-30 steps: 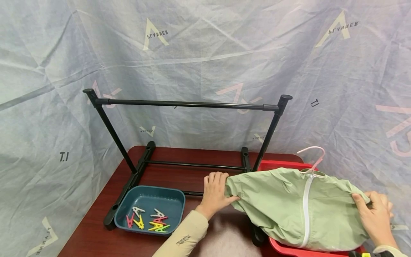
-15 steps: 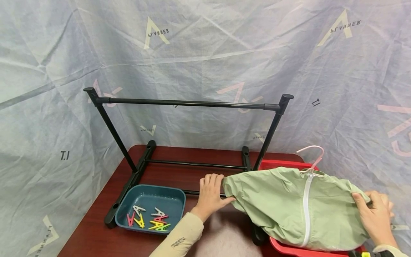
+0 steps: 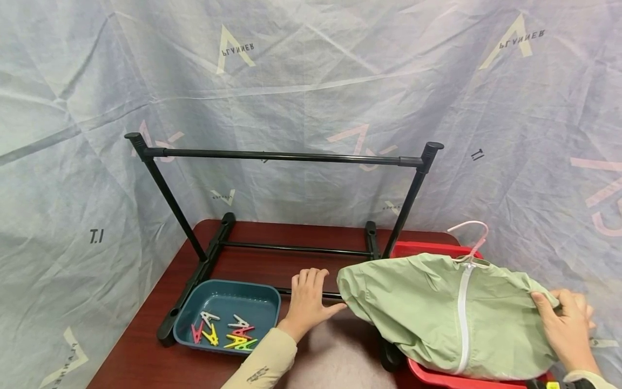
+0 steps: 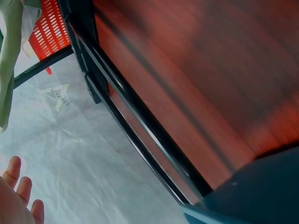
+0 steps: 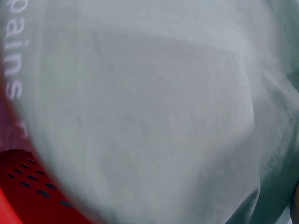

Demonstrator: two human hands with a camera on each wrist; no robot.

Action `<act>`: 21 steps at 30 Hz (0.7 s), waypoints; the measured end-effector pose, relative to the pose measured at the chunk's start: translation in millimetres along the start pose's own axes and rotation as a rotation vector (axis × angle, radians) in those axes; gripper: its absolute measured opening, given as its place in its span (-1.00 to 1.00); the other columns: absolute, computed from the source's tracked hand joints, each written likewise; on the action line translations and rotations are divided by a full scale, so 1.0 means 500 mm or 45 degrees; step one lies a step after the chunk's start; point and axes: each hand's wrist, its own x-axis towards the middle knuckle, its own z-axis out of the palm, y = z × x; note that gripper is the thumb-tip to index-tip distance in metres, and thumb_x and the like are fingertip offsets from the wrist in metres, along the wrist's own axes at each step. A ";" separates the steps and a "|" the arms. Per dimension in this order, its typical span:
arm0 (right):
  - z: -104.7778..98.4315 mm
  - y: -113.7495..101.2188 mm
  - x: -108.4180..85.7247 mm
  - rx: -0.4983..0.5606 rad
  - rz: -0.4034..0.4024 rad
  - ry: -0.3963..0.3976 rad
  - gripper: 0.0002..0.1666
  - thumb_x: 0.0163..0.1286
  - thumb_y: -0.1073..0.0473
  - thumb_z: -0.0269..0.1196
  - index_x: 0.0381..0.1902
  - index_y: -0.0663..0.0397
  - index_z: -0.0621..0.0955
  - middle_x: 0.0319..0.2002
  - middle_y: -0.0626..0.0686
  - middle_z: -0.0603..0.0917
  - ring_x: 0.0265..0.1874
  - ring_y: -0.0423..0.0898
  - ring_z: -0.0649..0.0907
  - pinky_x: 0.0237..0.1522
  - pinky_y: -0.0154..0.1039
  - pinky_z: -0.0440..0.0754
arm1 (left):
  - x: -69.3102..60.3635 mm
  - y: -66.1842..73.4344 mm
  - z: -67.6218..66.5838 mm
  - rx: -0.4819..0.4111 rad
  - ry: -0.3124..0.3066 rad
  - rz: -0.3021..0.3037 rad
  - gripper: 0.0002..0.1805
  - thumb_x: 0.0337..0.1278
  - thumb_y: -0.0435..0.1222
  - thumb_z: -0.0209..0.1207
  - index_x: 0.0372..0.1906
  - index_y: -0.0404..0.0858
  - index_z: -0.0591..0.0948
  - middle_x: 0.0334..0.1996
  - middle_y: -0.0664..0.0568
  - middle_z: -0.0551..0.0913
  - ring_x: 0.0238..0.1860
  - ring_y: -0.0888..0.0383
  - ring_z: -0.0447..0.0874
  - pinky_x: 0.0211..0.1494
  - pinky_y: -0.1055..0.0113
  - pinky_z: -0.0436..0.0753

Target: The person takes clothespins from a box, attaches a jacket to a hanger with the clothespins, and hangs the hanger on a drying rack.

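A light green zip jacket (image 3: pixel 413 302) on a pink hanger (image 3: pixel 482 241) lies over the red basket at the right. My right hand (image 3: pixel 569 327) pinches its right edge between thumb and fingers. My left hand (image 3: pixel 307 305) is just left of the jacket's left sleeve, apart from it, with fingers spread and nothing held. In the left wrist view the fingers of my left hand (image 4: pixel 21 198) are at the lower left, below the green cloth (image 4: pixel 8 60). Green cloth (image 5: pixel 154 126) fills most of the right wrist view.
A black rack (image 3: pixel 291 157) stands on the dark red table (image 3: pixel 141 335). At its front left, a blue tray (image 3: pixel 228 286) holds several coloured clothespins (image 3: pixel 211 335). The red basket (image 3: pixel 427 248) is at the right, and a printed grey cloth (image 3: pixel 301 108) hangs behind.
My left hand has let go of the left sleeve and moved left, away from it. The right hand keeps its grip, and the jacket has hardly moved.
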 end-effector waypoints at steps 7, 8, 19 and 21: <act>-0.001 0.000 0.000 -0.016 -0.019 -0.006 -0.69 0.49 0.06 0.18 -0.44 0.02 0.40 -0.28 -0.46 0.16 -0.15 -0.44 -0.01 0.17 0.48 -0.28 | -0.013 -0.023 -0.010 -0.001 -0.022 -0.050 -0.06 -0.40 0.31 0.47 0.09 -0.21 0.49 -0.13 0.01 0.50 -0.09 0.02 0.42 -0.10 0.08 0.35; -0.001 0.000 0.000 -0.018 -0.021 -0.009 -0.69 0.49 0.05 0.18 -0.44 0.02 0.40 -0.28 -0.46 0.16 -0.15 -0.44 -0.01 0.16 0.48 -0.28 | -0.015 -0.026 -0.011 0.000 -0.025 -0.061 -0.06 -0.39 0.30 0.47 0.09 -0.21 0.49 -0.13 0.01 0.50 -0.09 0.02 0.41 -0.10 0.08 0.34; -0.004 -0.001 -0.002 -0.025 -0.030 -0.007 -0.67 0.49 0.04 0.18 -0.47 -0.01 0.40 -0.27 -0.47 0.16 -0.14 -0.39 0.00 0.13 0.49 -0.22 | -0.032 -0.047 -0.017 0.009 -0.034 -0.113 -0.08 -0.40 0.29 0.47 0.08 -0.20 0.48 -0.14 0.01 0.49 -0.11 0.00 0.41 -0.11 0.06 0.31; -0.003 -0.001 -0.001 -0.030 -0.031 -0.010 -0.67 0.49 0.04 0.18 -0.47 -0.01 0.41 -0.27 -0.47 0.16 -0.13 -0.38 0.00 0.13 0.49 -0.21 | -0.034 -0.050 -0.019 0.015 -0.039 -0.129 -0.07 -0.40 0.29 0.47 0.08 -0.20 0.48 -0.14 0.00 0.49 -0.11 0.00 0.40 -0.10 0.04 0.30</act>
